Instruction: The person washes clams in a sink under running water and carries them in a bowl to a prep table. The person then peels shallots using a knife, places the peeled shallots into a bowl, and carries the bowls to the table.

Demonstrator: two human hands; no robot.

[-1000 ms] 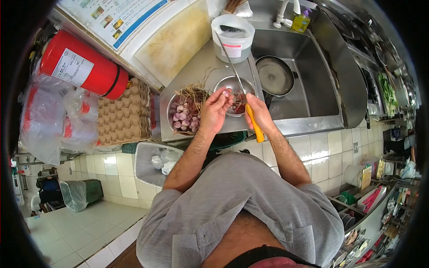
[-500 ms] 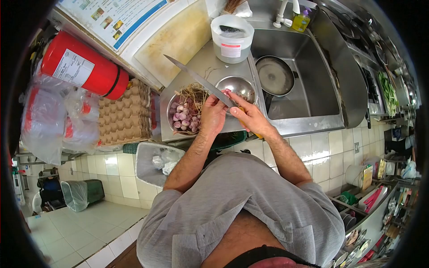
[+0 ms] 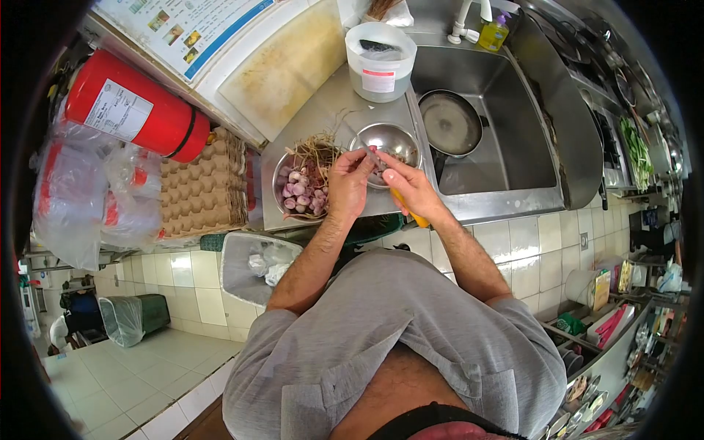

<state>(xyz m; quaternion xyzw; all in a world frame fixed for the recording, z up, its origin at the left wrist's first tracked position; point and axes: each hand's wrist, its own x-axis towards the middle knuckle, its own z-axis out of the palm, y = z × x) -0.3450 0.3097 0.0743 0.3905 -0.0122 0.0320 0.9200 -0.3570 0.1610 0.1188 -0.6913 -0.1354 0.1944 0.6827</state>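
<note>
My left hand [image 3: 347,183] is closed, its fingertips pinching a small reddish-purple piece, apparently one of the small purple bulbs, mostly hidden by the fingers. My right hand [image 3: 415,192] is wrapped round a knife with a yellow handle [image 3: 418,218]. Its blade reaches up to the left fingertips and appears foreshortened. Both hands meet over the near edge of a steel bowl [image 3: 392,134] with small scraps inside. Left of my left hand sits another bowl heaped with small purple-white bulbs [image 3: 298,192], garlic or shallots, and dry stringy stalks [image 3: 317,152].
A white tub [image 3: 379,62] stands behind the bowls. In the sink [image 3: 517,117] on the right lies a frying pan [image 3: 449,123]. Egg trays [image 3: 202,187] and a red cylinder [image 3: 136,106] are on the left. A lined bin [image 3: 242,275] sits below the counter.
The knife blade has swung from pointing far left to a steeper, foreshortened angle beside the left fingertips. My hands stay close together in nearly the same place.
</note>
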